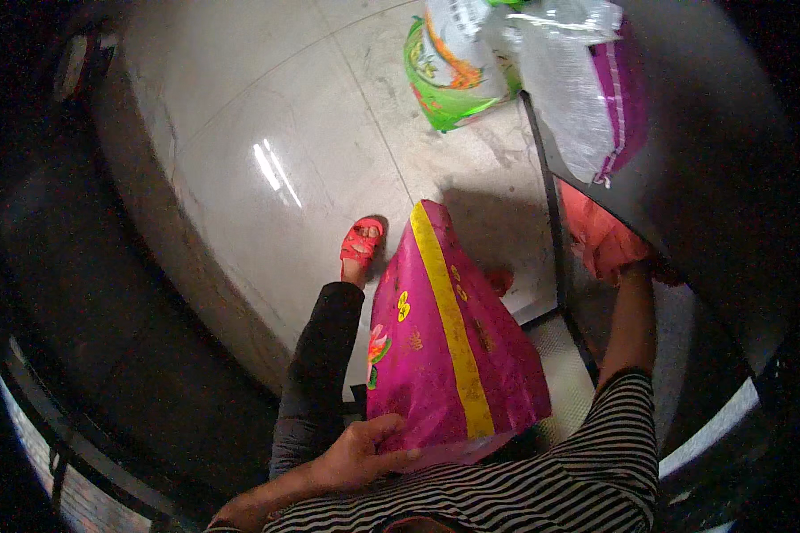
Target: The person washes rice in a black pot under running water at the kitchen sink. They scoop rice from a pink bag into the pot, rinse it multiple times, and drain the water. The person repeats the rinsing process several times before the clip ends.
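A large magenta bag (418, 355) with a yellow stripe and flower print stands in front of my body, its narrow end pointing away from me. My left hand (364, 451) is closed on its near left edge, the thumb and a finger pressing the magenta material. My right arm stretches forward on the right to a crumpled red plastic bag (600, 233). At that bag my right hand (636, 274) is mostly hidden in red plastic and shadow, so its fingers do not show.
A green and white printed sack (462, 67) sits on the pale tiled floor (240, 115) ahead. To its right a clear-wrapped white bundle (564, 98) lies against a purple bag (627, 98). A dark panel edge (549, 178) runs along the right. My foot wears a red sandal (363, 242).
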`<control>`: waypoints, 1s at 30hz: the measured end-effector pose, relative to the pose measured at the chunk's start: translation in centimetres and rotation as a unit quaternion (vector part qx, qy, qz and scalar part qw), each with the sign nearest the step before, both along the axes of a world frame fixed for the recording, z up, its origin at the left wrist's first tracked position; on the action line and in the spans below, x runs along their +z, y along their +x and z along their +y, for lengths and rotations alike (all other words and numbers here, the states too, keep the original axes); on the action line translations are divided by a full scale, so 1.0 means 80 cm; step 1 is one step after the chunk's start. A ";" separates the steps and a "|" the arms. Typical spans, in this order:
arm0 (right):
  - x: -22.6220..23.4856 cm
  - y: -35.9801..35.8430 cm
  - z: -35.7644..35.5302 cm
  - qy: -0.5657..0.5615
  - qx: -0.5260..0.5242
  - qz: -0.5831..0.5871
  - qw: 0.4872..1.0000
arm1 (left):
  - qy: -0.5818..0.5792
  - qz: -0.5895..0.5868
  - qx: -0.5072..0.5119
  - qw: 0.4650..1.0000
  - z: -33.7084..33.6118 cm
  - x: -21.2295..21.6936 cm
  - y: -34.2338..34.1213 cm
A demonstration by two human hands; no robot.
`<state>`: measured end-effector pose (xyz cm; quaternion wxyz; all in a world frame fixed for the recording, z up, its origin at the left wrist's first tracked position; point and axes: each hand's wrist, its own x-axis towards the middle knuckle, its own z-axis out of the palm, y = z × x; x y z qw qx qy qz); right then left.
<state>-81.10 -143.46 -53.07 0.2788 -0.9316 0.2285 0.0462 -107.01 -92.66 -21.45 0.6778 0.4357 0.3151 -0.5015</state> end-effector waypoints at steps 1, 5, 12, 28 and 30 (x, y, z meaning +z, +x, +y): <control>-0.007 -0.003 -0.002 0.006 -0.003 0.006 1.000 | 0.001 0.005 -0.001 1.000 0.000 0.001 0.003; -0.009 -0.009 -0.015 0.014 -0.001 0.019 1.000 | 0.031 -0.051 -0.050 0.997 0.008 -0.005 0.001; 0.014 -0.009 -0.039 0.023 0.011 0.039 0.999 | 0.093 -0.073 0.017 0.993 -0.006 0.001 -0.022; 0.176 -0.123 -0.055 0.063 -0.024 0.001 0.998 | 0.233 -0.099 0.095 0.963 -0.022 0.065 0.019; 0.251 -0.170 0.020 0.052 0.024 -0.049 0.997 | 0.232 -0.078 0.117 0.963 -0.030 0.076 0.017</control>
